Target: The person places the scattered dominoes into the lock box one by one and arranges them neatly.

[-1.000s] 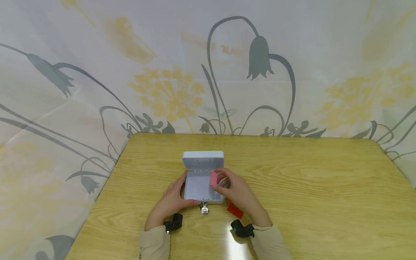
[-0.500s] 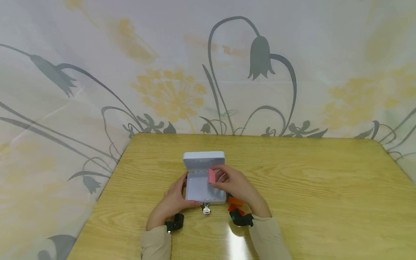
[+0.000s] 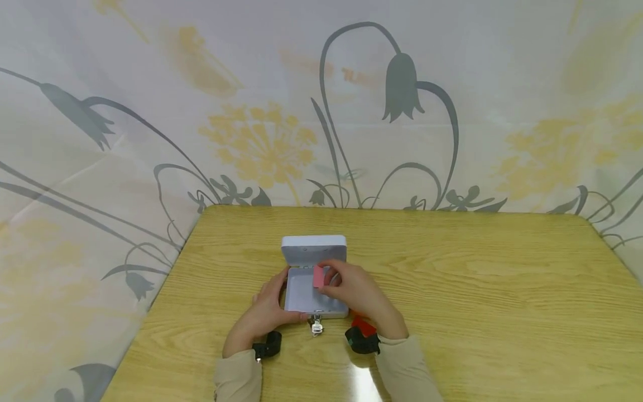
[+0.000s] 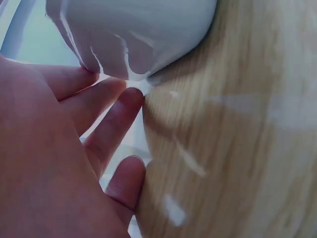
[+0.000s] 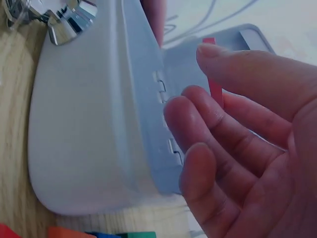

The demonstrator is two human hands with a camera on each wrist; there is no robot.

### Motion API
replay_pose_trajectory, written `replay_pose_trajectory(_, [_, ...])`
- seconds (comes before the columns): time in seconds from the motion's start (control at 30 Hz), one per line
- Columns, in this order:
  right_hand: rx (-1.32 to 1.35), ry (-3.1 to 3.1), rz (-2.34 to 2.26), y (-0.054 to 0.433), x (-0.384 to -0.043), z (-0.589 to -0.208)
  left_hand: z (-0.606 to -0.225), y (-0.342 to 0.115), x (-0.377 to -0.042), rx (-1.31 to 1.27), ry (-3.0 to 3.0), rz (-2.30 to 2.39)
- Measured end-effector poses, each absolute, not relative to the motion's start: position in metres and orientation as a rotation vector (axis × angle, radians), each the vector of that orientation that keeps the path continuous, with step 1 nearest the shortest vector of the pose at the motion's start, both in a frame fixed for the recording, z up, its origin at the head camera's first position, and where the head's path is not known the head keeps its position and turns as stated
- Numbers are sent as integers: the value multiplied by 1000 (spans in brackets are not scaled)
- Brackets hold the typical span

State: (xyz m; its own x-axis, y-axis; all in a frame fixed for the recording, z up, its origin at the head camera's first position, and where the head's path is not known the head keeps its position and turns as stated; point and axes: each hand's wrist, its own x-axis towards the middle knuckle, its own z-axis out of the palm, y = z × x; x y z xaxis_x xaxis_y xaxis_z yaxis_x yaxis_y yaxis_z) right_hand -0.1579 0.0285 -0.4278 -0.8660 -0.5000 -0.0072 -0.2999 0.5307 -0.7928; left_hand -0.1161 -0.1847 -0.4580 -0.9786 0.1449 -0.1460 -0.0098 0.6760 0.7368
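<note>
The pale backdrop (image 3: 241, 50) rises beyond the far side of the table (image 3: 482, 290) and down its left and right sides, printed with plants. A large grey bellflower (image 3: 402, 89) droops far in the middle on a looping stem, with another (image 3: 75, 111) far to the left and a smaller one (image 3: 138, 286) below it. Yellow flower clusters spread left of centre (image 3: 266, 142) and far right (image 3: 542, 153). A light crease (image 3: 95, 159) slants across the left side. The yellowish table has wood grain, with a white glare (image 3: 365, 385) near the front.
</note>
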Motion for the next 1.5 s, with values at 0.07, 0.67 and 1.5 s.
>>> replay_pose_trajectory(0.07, [-686,2534,-1252,26,-158,-428,-457,-185,-117,113,2698,1182])
replay_pose_trajectory(0.67, [-798,2606,-1150,4,-159,-436,-455,-187,-119,182,2698,1173])
replay_pose_trajectory(1.5, [-954,2841,-791,-14,-156,-454,-453,-195,-113,211,2444,1447])
